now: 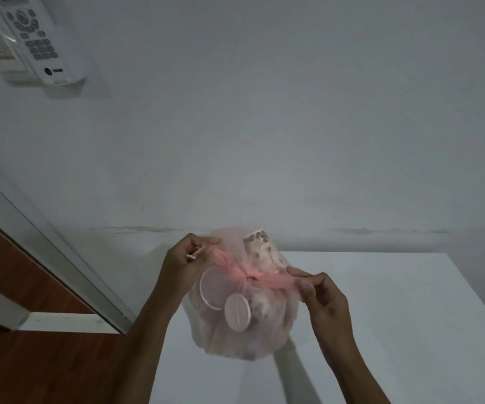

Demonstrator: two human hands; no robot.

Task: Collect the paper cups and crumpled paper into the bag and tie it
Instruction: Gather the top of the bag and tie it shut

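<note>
A thin pink plastic bag (241, 333) stands on the white table (395, 316), bulging with paper cups (236, 312) and crumpled paper seen dimly through the film. Its two handles cross in a knot (245, 277) on top. My left hand (181, 259) pinches the left handle end and holds it out to the left. My right hand (317, 290) pinches the right handle end and holds it out to the right. A patterned cup (260, 246) pokes up inside the bag at the back.
The table stands against a white wall (264, 126). A white remote control (35, 36) hangs in a wall holder at top left. A door frame (45, 243) and brown wooden floor (45, 368) lie to the left of the table.
</note>
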